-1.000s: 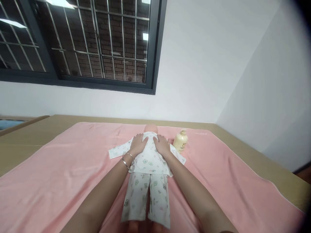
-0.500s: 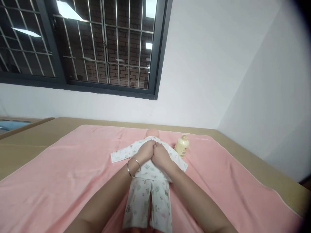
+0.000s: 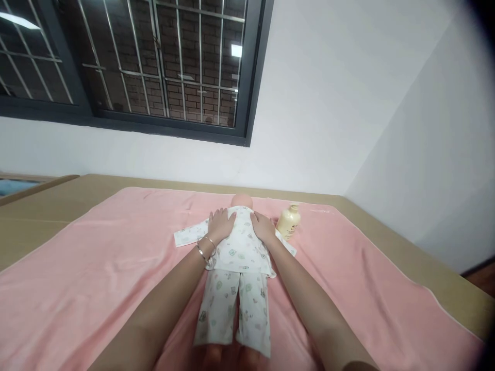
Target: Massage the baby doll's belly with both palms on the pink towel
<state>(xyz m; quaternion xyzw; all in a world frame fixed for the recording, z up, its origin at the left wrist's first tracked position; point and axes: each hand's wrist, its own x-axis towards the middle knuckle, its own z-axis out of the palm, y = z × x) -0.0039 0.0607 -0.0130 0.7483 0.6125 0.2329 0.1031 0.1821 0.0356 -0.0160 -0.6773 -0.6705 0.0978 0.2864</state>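
A baby doll (image 3: 242, 201) lies on a pink blanket, its head toward the wall and its feet toward me. It wears a white patterned top (image 3: 243, 247) and matching trousers (image 3: 220, 309). My left hand (image 3: 221, 224), with a silver bangle at the wrist, rests flat on the left side of the doll's upper body, fingers spread. On the opposite side of the upper body lies my right hand (image 3: 263, 226), its thumb stretched inward and its other fingers partly hidden over the doll's side. Close beyond the right hand stands a pale yellow bottle (image 3: 288, 222).
The pink blanket (image 3: 116, 257) covers much of a tan surface (image 3: 50, 216) with a raised edge at the left. Behind it rises a white wall (image 3: 309, 103) with a dark-framed, barred window (image 3: 166, 123). Another wall slants along the right.
My hands were together over the middle of the doll's chest. They have moved apart to either side of its upper body, and the fingers have opened. The view has tilted slightly downward.
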